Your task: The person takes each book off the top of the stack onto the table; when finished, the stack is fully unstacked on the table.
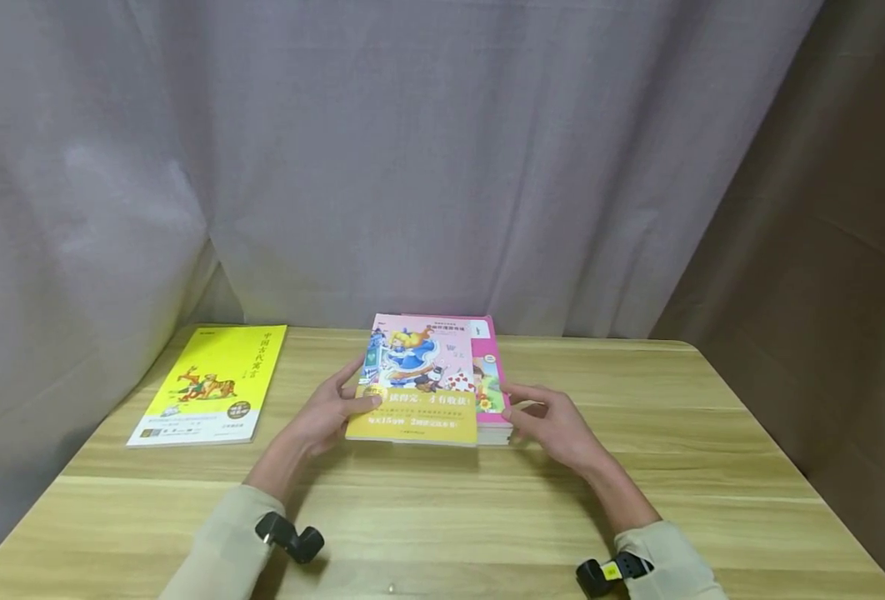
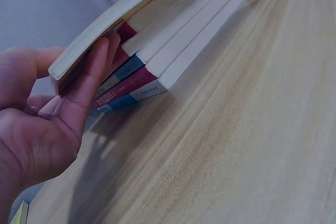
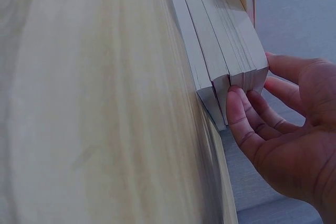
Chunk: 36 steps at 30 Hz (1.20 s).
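Observation:
A book with a pink and yellow cover (image 1: 412, 417) shows a girl in a blue dress. My left hand (image 1: 333, 410) grips its left edge, thumb on the cover and fingers underneath. In the left wrist view this book (image 2: 113, 19) is tilted, its left side lifted off the stack of books (image 2: 178, 45). Beneath it, a book with a bright pink cover (image 1: 499, 367) tops the stack. At the stack's right side is my right hand (image 1: 558, 423), its thumb and curled fingers holding the edges of the upper books (image 3: 242, 77).
A yellow and white book (image 1: 213, 383) lies flat at the table's left. The wooden table (image 1: 442, 517) has a grey curtain (image 1: 442, 158) hanging behind it and along its sides. Each wrist wears a black strapped camera.

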Tool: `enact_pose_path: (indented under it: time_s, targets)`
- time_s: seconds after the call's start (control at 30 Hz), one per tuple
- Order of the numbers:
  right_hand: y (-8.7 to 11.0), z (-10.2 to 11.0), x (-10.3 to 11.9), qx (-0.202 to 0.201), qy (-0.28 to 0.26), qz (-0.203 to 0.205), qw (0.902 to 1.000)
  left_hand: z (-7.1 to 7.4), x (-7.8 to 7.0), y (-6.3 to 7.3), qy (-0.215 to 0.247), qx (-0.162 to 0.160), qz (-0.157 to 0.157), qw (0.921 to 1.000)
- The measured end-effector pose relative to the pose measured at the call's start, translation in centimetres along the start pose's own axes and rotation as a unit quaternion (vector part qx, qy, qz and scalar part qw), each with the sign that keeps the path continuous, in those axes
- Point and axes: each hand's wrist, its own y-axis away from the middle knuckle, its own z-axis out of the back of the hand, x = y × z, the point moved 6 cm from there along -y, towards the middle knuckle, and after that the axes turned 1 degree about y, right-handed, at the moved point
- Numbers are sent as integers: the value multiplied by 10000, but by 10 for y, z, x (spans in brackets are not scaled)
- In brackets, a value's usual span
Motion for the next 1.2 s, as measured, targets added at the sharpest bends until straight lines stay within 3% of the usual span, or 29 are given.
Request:
enact_pose_path:
  time_s: [0.33,0.6,0.87,1.0,1.2]
  targets:
    - [-2,0,-2,0,49,-6,10000,9,-17,14,169,-138,-319,9993]
    - [-1,1,-2,23,81,10,10000,42,-48,33,-662,-513,-586,9948]
    - [0,2,0,33,10,16,10000,81,-79,56,-631,-709,-679,9932]
    - [0,1,-1,45,24,-13,10000,97,-77,63,-621,-675,-518,9944]
    - [0,1,-2,28,72,-53,10000,114,-58,61,-1017,-859,-160,9910]
